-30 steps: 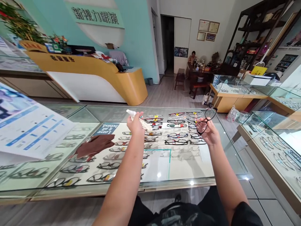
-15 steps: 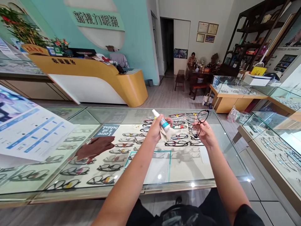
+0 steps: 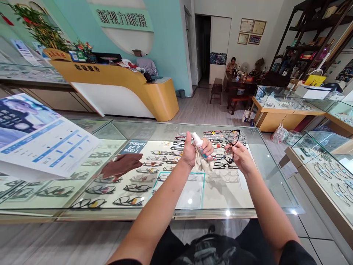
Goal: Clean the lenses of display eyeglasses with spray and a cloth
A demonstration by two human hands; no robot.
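Observation:
Over the glass display case (image 3: 220, 200), my left hand (image 3: 190, 152) has its fingers wrapped round a small white spray bottle (image 3: 199, 142) with a blue label, its thumb raised. A pale cloth (image 3: 203, 163) hangs from the same hand below the bottle. My right hand (image 3: 242, 156) pinches a pair of dark-framed glasses (image 3: 233, 137), held upright to the right of the bottle. Rows of glasses lie inside the case beneath both hands. A brown cloth (image 3: 121, 166) rests on the glass top to the left.
A printed leaflet (image 3: 44, 136) stands at the left. Beyond the case is a yellow and white counter (image 3: 162, 99). Another glass case (image 3: 317, 165) stands at the right. A person (image 3: 231, 66) sits at a dark table at the back.
My left hand has turned, its thumb now lifted away from the bottle and the fingers round it. The bottle stands more to the right. The view has shifted slightly left.

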